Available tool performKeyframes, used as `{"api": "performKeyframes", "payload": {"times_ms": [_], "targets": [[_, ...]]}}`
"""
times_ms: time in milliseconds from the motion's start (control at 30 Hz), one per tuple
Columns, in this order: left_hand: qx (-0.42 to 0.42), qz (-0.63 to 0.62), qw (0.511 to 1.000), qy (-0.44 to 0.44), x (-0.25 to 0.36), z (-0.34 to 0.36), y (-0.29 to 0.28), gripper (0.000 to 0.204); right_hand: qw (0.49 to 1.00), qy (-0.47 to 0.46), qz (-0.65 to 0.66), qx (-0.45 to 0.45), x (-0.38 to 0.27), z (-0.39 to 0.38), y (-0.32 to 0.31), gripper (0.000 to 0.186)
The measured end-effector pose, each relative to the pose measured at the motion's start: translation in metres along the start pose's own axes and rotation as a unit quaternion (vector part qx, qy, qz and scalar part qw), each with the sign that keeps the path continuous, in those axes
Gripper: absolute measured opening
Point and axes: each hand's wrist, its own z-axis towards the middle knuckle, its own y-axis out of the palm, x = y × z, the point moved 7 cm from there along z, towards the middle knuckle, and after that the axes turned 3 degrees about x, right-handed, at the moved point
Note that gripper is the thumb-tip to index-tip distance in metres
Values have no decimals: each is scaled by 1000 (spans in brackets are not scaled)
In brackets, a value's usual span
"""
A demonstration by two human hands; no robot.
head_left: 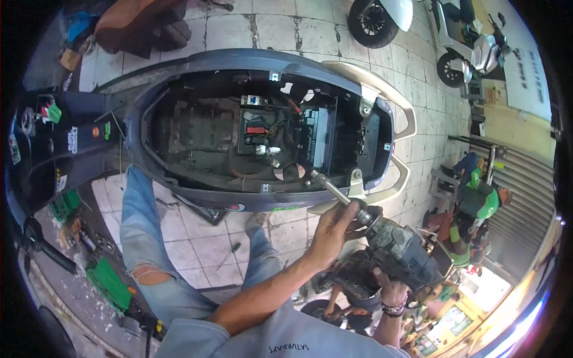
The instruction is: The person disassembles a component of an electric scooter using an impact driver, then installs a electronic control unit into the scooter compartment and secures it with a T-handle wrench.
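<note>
My left hand point(333, 232) is closed around the collar and base of a long metal socket extension point(334, 191) on a grimy dark impact wrench point(403, 256). My right hand point(391, 291) grips the wrench's handle from below, its fingers partly hidden. The extension points up and left, its socket end over the lower right rim of a grey-blue scooter body point(250, 59) with the seat off; I cannot tell whether it touches. Inside the open bay point(197, 125) are wiring, a red part point(255, 130) and black housings. A beige grab rail point(406, 113) wraps the tail.
My jeans-clad legs stand beside the scooter on floor tiles point(203, 253). Green cases point(107, 283) lie lower left. Other scooters point(465, 53) stand beyond, top right. A person in a green jacket point(483, 200) sits at right; more people are at lower right. A brown seat-like object point(134, 30) is top left.
</note>
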Motion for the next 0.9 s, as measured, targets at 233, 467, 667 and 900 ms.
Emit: {"api": "performKeyframes", "payload": {"times_ms": [233, 467, 667, 900], "targets": [[32, -146, 988, -44, -14, 7, -29, 40, 918, -168, -330, -145, -121, 65, 60, 60], [-30, -294, 954, -41, -12, 11, -22, 45, 783, -258, -430, -368, -186, 99, 89, 67], [8, -308, 951, -39, -11, 19, -33, 53, 772, -232, -460, -373, -195, 121, 117, 59], [-62, -396, 914, -61, 1, -3, -32, 60, 613, -281, -551, -492, -222, 91, 178, 42]]}}
